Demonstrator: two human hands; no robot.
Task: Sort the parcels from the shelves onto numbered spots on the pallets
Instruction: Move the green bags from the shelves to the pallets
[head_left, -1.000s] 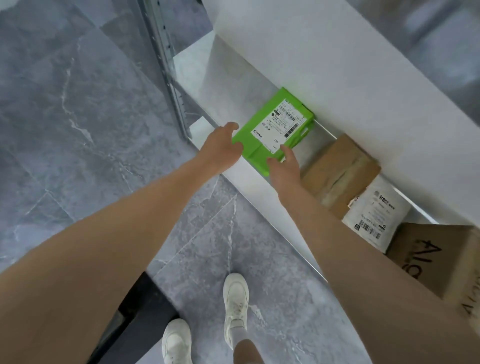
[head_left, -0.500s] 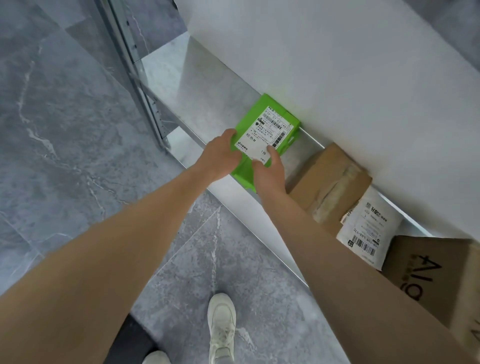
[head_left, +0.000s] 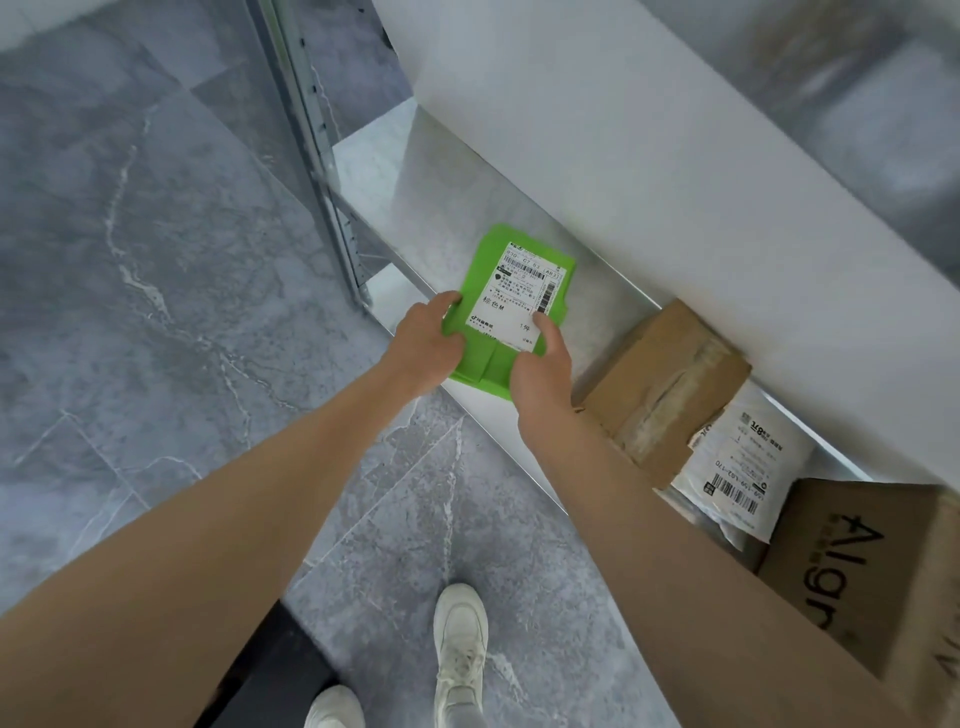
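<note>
Metal shelf (head_left: 447, 202) carries a brown box (head_left: 670, 384), white mailer (head_left: 748, 467) and printed carton (head_left: 857, 566)

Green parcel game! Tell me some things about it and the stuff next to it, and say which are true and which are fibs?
1. The left hand and the right hand both hold the green parcel. True.
2. The green parcel has no sticker. False: a white barcode label is on its top.
3. A brown cardboard box lies on the shelf beside it. True.
4. The white mailer bag lies on the floor. False: it is on the shelf, between the brown cardboard box and a lettered cardboard box.
</note>
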